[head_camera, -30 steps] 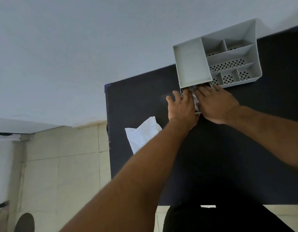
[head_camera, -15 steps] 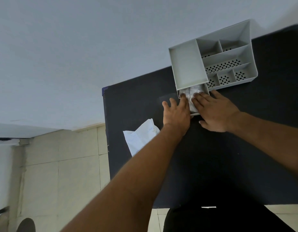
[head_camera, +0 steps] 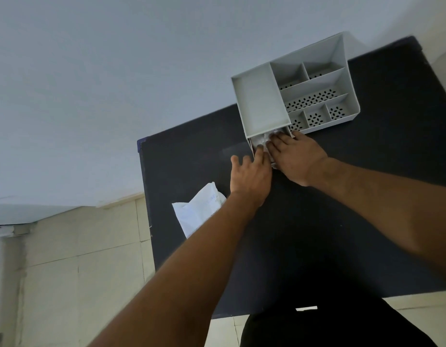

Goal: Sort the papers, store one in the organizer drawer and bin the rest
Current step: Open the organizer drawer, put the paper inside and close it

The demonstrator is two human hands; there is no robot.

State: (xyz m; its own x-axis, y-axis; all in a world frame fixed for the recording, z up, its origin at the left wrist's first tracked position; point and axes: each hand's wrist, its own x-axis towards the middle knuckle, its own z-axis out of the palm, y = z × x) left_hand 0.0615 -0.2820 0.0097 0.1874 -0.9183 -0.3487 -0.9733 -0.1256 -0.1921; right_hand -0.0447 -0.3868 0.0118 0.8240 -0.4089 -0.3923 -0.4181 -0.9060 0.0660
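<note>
Your dark surface (head_camera: pixel 342 221) carries the grey organizer (head_camera: pixel 295 96) at its far edge, drawer (head_camera: pixel 260 142) pulled out. Your left hand (head_camera: pixel 249 176) and right hand (head_camera: pixel 297 159) lie flat, fingers spread wide, pressing crumpled paper (head_camera: pixel 265 140) into it. Another white paper (head_camera: pixel 200 211) lies near the left edge.

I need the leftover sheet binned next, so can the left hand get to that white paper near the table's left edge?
Probably yes: the white paper lies uncovered beside the left forearm, and the left hand holds nothing.
</note>
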